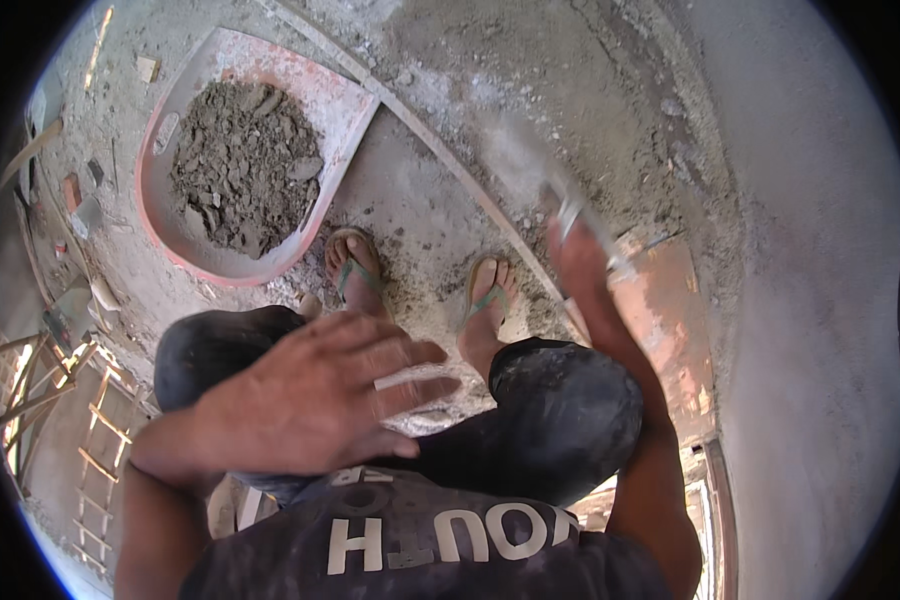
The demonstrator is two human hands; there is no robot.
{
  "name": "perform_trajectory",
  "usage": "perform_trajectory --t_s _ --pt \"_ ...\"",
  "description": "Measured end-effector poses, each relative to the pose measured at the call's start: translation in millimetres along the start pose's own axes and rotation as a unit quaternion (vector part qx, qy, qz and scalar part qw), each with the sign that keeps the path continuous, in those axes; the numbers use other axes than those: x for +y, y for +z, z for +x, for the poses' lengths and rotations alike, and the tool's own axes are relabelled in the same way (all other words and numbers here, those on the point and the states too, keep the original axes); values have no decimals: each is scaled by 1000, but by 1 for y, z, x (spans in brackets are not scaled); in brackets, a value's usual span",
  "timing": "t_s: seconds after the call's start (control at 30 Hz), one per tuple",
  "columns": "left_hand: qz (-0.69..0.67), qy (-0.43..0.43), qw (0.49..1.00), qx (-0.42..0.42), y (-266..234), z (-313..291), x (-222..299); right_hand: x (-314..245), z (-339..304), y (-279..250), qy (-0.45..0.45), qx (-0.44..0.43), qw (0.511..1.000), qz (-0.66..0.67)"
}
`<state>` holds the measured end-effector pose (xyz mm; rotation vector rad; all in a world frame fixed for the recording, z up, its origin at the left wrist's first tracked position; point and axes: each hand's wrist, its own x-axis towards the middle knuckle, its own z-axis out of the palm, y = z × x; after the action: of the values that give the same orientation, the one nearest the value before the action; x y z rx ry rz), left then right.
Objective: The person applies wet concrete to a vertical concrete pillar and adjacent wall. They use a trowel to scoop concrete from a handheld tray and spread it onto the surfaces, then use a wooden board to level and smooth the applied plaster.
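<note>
My left hand (320, 390) hovers over my lap with its fingers spread and nothing in it, slightly smeared by motion. My right hand (580, 255) is reached out low beside the wall, wrapped round a plastering trowel (573, 205). The trowel is blurred, with its long thin blade close to the grey mortar surface at the foot of the wall. Ahead to the left, a pinkish scoop-shaped pan (345, 105) holds a heap of crumbly grey mortar (245, 165). A long narrow strip (440, 150) runs diagonally across the floor, between the pan and the trowel.
A grey plastered wall (810, 250) rises on the right. Near its foot lies a mortar-stained reddish board (665, 330). Rubble and a brick piece (72, 192) are scattered at the left, with a ladder-like wooden frame (100, 465) behind. My sandalled feet (355, 270) stand between pan and strip.
</note>
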<state>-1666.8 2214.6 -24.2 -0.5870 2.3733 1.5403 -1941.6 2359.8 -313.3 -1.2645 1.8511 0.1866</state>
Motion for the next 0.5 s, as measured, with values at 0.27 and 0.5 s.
perform_trajectory --t_s 0.27,0.5 --pt "107 4 994 26 -21 19 -10 -24 12 32 -103 237 961 -93" --pt "125 39 991 -20 -9 30 -11 -26 47 -69 -166 35 984 -62"
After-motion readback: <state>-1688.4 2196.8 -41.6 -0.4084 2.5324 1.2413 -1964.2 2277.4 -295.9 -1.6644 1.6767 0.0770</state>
